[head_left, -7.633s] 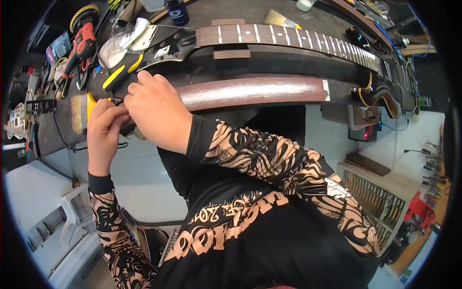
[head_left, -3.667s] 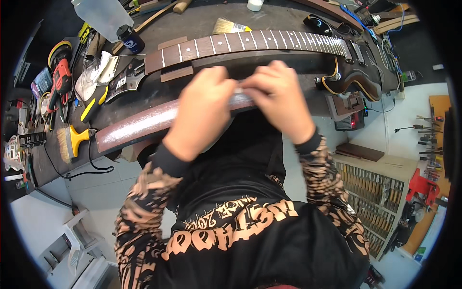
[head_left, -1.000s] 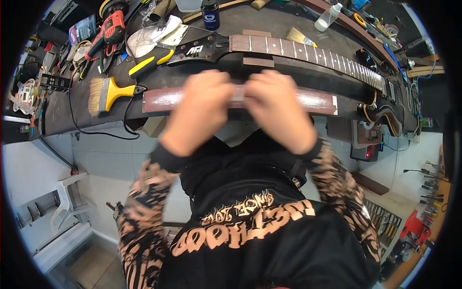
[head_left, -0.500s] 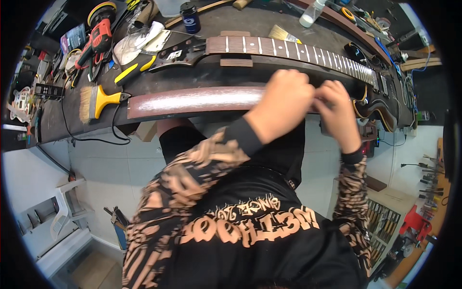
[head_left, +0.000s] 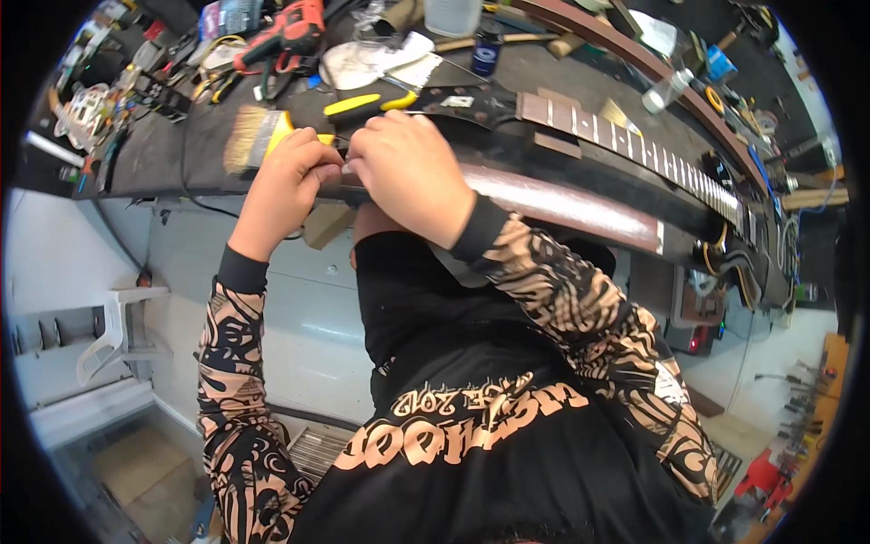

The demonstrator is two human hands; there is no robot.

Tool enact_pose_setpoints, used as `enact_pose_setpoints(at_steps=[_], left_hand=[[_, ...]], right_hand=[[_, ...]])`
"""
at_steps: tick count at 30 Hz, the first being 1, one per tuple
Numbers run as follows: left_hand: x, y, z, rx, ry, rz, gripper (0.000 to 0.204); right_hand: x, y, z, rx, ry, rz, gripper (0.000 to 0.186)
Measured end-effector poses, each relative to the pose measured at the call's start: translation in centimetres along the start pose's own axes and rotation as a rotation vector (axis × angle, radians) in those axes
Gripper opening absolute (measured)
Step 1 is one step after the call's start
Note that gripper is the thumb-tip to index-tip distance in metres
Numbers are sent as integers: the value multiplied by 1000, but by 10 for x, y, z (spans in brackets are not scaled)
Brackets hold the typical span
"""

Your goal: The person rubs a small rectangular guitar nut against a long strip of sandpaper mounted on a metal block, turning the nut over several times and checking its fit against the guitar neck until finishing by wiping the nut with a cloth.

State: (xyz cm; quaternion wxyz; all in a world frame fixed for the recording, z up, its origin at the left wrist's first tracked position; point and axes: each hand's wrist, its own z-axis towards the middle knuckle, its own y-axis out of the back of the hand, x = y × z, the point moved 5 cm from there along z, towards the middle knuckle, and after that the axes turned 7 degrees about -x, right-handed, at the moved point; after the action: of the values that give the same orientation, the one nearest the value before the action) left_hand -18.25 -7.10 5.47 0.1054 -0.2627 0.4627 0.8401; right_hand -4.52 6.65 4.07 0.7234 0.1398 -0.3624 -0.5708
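- Left hand (head_left: 292,183) and right hand (head_left: 410,170) meet at the left end of the board (head_left: 575,210), fingers pinched closed; what they grip is unclear.
- Guitar (head_left: 625,143) lies behind on the dark table (head_left: 575,80).
- Pale floor (head_left: 304,313) shows below.

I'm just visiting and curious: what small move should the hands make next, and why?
Probably a slide rightward along the reddish-brown board: the left hand and right hand are close together at its left end, while its pale-streaked stretch lies to their right.
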Motion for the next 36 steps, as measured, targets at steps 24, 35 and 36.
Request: enact_pose_setpoints(at_steps=[24, 35, 36], left_hand=[[-120, -147, -60, 250, 335, -1402, 21], [-149, -147, -60, -75, 190, -947, 20], [-150, -146, -59, -80, 182, -941, 21]], right_hand=[[-10, 166, -107, 62, -38, 340, 25], [3, 208, -111, -108, 52, 249, 30], [2, 220, -111, -159, 48, 286, 35]])
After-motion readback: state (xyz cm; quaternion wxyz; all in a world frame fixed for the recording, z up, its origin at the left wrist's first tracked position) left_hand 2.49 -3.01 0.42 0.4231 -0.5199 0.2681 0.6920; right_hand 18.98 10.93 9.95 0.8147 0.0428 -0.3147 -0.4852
